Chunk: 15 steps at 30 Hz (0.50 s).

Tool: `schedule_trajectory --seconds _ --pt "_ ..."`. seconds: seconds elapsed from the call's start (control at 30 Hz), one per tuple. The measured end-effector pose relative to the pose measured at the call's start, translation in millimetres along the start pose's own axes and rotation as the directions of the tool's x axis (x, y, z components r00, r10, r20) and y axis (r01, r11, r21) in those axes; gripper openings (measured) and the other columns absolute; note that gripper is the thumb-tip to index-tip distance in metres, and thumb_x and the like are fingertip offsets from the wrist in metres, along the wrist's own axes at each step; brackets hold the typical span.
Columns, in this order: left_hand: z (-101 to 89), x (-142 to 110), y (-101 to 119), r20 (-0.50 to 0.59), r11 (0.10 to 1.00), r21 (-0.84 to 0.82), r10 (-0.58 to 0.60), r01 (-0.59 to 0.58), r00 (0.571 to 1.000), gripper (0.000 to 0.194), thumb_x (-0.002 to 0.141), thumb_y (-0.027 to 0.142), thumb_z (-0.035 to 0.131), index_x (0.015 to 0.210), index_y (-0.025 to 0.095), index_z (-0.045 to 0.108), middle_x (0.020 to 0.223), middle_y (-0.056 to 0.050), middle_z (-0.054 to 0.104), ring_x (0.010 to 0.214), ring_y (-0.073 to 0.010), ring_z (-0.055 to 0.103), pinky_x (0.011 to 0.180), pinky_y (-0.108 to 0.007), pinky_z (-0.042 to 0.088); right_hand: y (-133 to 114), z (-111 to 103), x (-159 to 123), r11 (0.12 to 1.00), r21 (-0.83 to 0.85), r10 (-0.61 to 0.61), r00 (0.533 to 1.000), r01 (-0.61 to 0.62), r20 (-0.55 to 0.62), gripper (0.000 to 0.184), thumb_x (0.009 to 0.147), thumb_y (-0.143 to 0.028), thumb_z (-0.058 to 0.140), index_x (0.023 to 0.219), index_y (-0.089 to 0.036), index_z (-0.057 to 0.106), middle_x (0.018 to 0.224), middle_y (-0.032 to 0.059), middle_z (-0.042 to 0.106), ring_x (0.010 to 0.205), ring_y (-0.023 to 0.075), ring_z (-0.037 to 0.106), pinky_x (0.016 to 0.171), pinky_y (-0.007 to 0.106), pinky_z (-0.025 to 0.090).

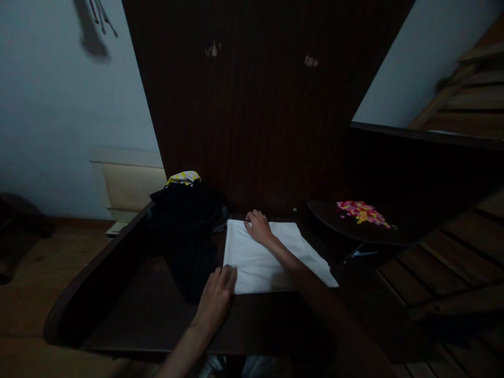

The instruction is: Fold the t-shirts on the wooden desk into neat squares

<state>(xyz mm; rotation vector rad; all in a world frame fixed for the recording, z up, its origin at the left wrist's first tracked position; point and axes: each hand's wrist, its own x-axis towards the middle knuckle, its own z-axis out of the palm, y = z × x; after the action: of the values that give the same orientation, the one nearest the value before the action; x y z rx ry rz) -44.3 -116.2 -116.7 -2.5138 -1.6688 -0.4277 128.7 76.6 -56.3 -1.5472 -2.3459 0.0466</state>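
Observation:
A folded white cloth (260, 265), probably a garment, lies on the dark wooden desktop, its right side slanting out to a point. My left hand (216, 291) is at the cloth's lower left edge, fingers bent and close together on it; the fingertips are partly hidden. Reaching across the cloth, my right hand (259, 227) rests near its far edge with the fingers laid over the fabric. My right forearm covers part of the cloth's middle. Left of the cloth is a heap of black clothing (189, 226), with a yellow and white patterned fabric (184, 177) on top.
A raised side panel (90, 273) borders the desktop on the left, and a tall dark board (255, 121) stands behind. On a small shelf (326, 212) at right lies a pile of small pink and yellow pieces (364, 213). Wooden slats (452, 257) are farther right.

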Motion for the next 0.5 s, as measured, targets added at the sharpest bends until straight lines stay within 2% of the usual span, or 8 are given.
schedule_trajectory --seconds 0.07,0.13,0.23,0.33,0.4,0.5 --pt "2.2 1.1 -0.8 -0.032 0.992 -0.038 0.123 -0.124 0.992 0.068 0.08 -0.003 0.043 0.144 0.02 0.042 0.143 -0.014 0.051 0.134 -0.0279 0.045 0.108 -0.045 0.043 27.7 -17.7 -25.4 0.991 0.015 0.134 0.99 -0.134 0.043 0.017 0.092 -0.023 0.049 0.097 -0.017 0.063 0.101 0.0125 0.065 0.096 0.0233 0.058 0.083 0.031 0.039" --pt "5.4 3.7 -2.1 -0.036 0.972 -0.073 0.22 -0.222 0.975 0.069 0.081 -0.002 0.041 0.147 0.019 0.038 0.148 -0.013 0.048 0.14 -0.0257 0.04 0.111 -0.043 0.041 57.5 -32.5 -54.6 0.954 -0.005 0.299 0.951 -0.3 0.079 0.018 0.091 -0.025 0.05 0.092 -0.016 0.065 0.094 0.0139 0.068 0.09 0.0238 0.062 0.076 0.03 0.04" --pt "9.2 9.7 -6.1 -0.007 0.953 -0.091 0.291 -0.29 0.957 0.068 0.083 -0.001 0.041 0.148 0.017 0.037 0.147 -0.013 0.05 0.139 -0.023 0.042 0.11 -0.039 0.043 95.7 -45.2 -100.5 0.886 -0.042 0.464 0.878 -0.462 0.116 0.015 0.087 -0.03 0.057 0.083 -0.019 0.066 0.084 0.0124 0.07 0.082 0.0241 0.065 0.069 0.029 0.039" --pt "9.6 16.0 -14.7 0.017 0.945 -0.103 0.315 -0.312 0.949 0.065 0.083 -0.001 0.043 0.144 0.02 0.042 0.145 -0.011 0.053 0.136 -0.0212 0.046 0.109 -0.037 0.045 117.9 -47.1 -139.4 0.861 -0.015 0.507 0.853 -0.509 0.126 0.017 0.083 -0.035 0.063 0.075 -0.02 0.064 0.08 0.0112 0.07 0.079 0.0242 0.066 0.067 0.029 0.038" --pt "8.2 19.4 -21.9 0.018 0.945 -0.123 0.306 -0.302 0.952 0.064 0.083 -0.002 0.044 0.143 0.021 0.045 0.144 -0.01 0.054 0.136 -0.0205 0.047 0.108 -0.037 0.046 124.3 -45.4 -157.5 0.849 0.039 0.517 0.844 -0.526 0.142 0.019 0.079 -0.039 0.068 0.077 -0.02 0.063 0.079 0.0092 0.069 0.078 0.0234 0.065 0.067 0.029 0.039" --pt "5.7 22.5 -30.0 0.015 0.949 -0.154 0.28 -0.275 0.96 0.066 0.081 -0.003 0.043 0.143 0.021 0.045 0.144 -0.011 0.054 0.136 -0.0207 0.046 0.108 -0.037 0.046 126.6 -42.5 -172.5 0.769 0.225 0.57 0.801 -0.599 0.184 0.028 0.071 -0.042 0.074 0.086 -0.021 0.062 0.073 0.003 0.065 0.072 0.02 0.062 0.063 0.027 0.04"
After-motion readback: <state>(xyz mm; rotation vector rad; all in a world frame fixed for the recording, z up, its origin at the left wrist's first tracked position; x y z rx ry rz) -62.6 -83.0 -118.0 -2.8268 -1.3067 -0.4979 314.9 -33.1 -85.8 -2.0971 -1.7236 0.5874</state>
